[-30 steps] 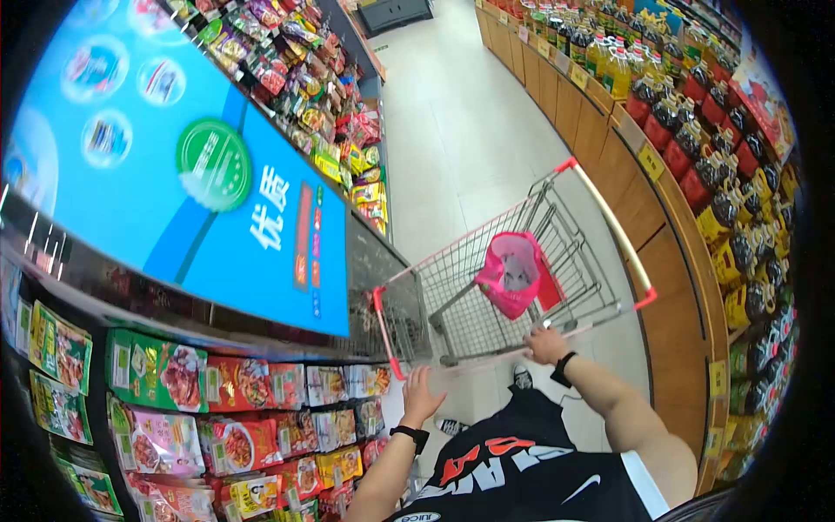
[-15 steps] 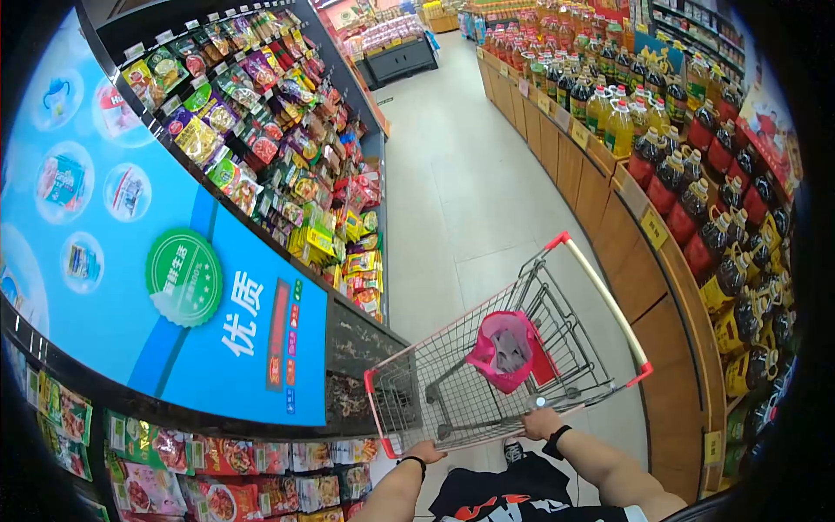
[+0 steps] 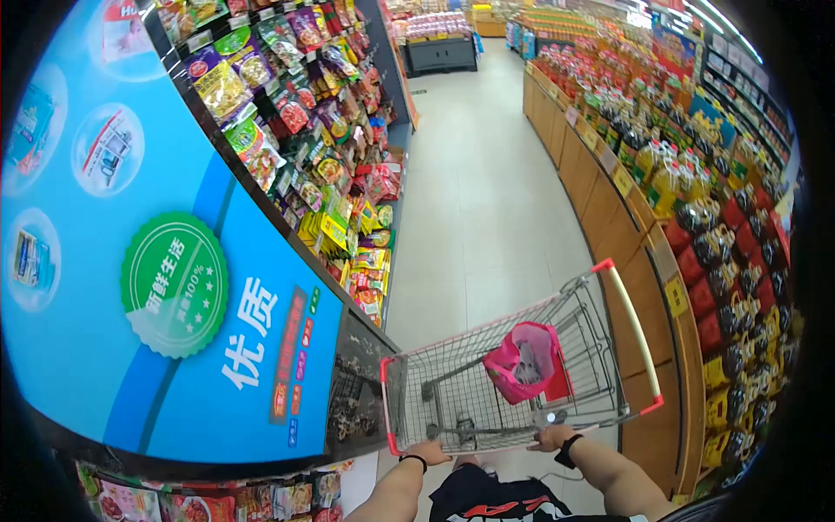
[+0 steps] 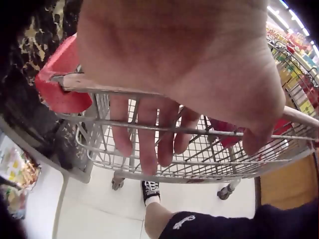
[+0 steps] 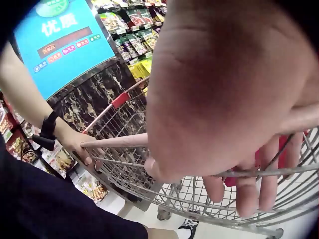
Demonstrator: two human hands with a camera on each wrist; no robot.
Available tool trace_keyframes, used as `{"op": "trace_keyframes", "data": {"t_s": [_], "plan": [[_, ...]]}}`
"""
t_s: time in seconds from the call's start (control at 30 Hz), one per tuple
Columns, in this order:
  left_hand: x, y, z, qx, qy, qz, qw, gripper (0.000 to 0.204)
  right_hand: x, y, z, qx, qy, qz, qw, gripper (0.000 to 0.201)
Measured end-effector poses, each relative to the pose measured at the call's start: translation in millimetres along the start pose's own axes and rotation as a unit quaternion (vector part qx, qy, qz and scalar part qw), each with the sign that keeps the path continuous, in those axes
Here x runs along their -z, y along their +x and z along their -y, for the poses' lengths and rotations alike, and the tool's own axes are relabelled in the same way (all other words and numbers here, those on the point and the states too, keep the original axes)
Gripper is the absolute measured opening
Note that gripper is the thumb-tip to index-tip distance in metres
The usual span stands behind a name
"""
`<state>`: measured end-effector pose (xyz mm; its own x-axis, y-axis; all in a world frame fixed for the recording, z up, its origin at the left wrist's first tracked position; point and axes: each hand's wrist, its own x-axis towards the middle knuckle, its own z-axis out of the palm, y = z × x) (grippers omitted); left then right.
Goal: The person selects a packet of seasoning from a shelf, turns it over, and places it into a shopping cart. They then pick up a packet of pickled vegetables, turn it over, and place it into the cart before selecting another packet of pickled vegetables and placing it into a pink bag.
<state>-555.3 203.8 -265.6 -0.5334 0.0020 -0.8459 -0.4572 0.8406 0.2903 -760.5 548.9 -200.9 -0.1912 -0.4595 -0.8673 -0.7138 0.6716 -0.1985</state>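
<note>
Aisle floor (image 3: 461, 217) runs btwn a wooden counter (image 3: 596, 196) on the R & a lit display (image 3: 252, 226) on the L. Shopping cart (image 3: 452, 383) sits crosswise in the near end, its front by the display's dark base (image 3: 355, 348).

Wire basket on castors: stiff, prob. light for its bulk w/ so little in it, so it should roll & swivel easily, maybe drift sideways. Best hold for steering is the cream push bar (image 3: 637, 335), now out to the R w/ no hand on it; the side rail (image 5: 117, 142) gives leverage for swinging it, tho prob. smooth & a bit slick.

Pink bag (image 3: 507, 378) stands in the basket, mouth open, contents unclear; looks soft, floppy, prob. light & apt to tip. Take it by the gathered top.

Hands are apart, both hooked over the near side rail, fingers basket side, thumbs outside: L hand (image 3: 428, 452) close to the red corner cap (image 4: 65, 84), R hand (image 3: 554, 438) nearer the bar end. Palms fill the wrist views, so can't tell how firm the grip is.
</note>
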Motion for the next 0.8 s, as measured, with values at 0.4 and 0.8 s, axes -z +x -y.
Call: {"op": "trace_keyframes", "data": {"t_s": [0.4,0.8], "plan": [[145.5,39.9,-20.3,-0.038,-0.035,-0.005,0.999,0.068,110.9,43.3,-45.1,-0.026,0.02,-0.012,0.999,0.042],[272.9,111.2,-30.3,-0.041,-0.063,-0.035,0.997,0.063,236.3,98.7,-108.1,-0.043,0.001,-0.042,0.998,0.038]]}}
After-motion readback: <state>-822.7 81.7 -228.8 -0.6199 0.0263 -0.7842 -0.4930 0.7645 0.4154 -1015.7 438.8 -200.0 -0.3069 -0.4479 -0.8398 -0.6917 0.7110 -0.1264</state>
